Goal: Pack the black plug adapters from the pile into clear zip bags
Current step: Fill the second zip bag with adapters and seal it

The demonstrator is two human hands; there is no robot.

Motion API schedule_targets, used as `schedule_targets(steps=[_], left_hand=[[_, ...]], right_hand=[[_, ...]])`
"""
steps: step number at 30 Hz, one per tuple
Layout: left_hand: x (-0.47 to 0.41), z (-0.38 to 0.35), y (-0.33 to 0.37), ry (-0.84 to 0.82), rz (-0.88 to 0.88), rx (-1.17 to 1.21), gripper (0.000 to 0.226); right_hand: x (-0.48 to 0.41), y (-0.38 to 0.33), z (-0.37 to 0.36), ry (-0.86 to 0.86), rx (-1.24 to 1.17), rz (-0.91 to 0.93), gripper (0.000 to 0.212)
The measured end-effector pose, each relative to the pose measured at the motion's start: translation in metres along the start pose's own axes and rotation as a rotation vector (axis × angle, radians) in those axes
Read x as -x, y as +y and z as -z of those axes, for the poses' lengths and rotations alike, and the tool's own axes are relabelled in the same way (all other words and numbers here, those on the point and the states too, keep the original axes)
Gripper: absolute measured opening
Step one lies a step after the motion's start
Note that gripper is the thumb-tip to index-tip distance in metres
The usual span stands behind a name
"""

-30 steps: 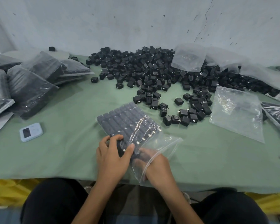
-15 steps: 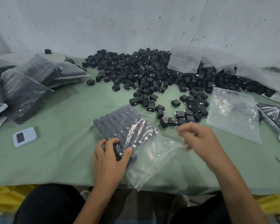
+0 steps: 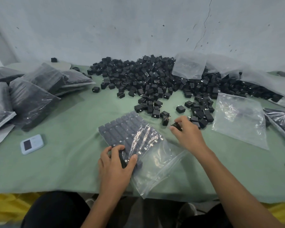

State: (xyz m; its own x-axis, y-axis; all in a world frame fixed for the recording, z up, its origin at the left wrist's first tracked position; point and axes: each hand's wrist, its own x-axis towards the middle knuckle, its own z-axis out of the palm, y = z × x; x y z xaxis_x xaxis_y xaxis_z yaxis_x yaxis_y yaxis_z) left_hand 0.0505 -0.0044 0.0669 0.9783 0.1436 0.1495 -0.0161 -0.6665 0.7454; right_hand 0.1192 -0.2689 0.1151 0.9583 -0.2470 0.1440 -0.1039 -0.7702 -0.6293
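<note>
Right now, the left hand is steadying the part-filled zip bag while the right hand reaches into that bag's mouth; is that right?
Not quite. The head view shows the left hand steadying the part-filled zip bag, but the right hand is at the pile's near edge, pinching a black adapter.

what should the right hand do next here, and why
Probably bring the black adapter pinched in the right hand over to the zip bag and slide it in beside the last row. The left hand grips the packed rows at the opening, and the bag's near part is unfilled.
</note>
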Motion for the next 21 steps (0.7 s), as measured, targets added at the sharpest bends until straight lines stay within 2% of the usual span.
schedule_targets(steps=[3,5,9,12,15,18,21], left_hand=[[0.000,-0.002,-0.001,0.003,-0.002,-0.011,0.046],[-0.001,-0.002,-0.002,0.002,-0.002,-0.013,0.046],[0.000,-0.002,-0.001,0.001,0.006,-0.013,0.046],[0.000,-0.002,0.000,-0.006,0.007,-0.019,0.047],[0.000,-0.001,0.000,-0.009,0.002,-0.014,0.046],[0.000,-0.001,-0.001,-0.001,-0.005,-0.008,0.045],[0.000,-0.002,-0.001,0.003,-0.010,-0.009,0.045]], right_hand=[[0.045,0.007,0.031,-0.066,-0.425,-0.078,0.011],[0.079,0.013,0.046,-0.053,-0.542,-0.112,0.016],[0.139,0.027,0.055,-0.001,-0.682,-0.212,0.018],[0.166,0.021,0.035,-0.172,-0.779,-0.295,0.019],[0.169,-0.001,0.010,-0.314,-0.839,-0.301,0.022],[0.156,-0.022,-0.011,-0.354,-0.796,-0.246,0.032],[0.140,-0.035,-0.030,-0.342,-0.866,-0.272,0.037]])
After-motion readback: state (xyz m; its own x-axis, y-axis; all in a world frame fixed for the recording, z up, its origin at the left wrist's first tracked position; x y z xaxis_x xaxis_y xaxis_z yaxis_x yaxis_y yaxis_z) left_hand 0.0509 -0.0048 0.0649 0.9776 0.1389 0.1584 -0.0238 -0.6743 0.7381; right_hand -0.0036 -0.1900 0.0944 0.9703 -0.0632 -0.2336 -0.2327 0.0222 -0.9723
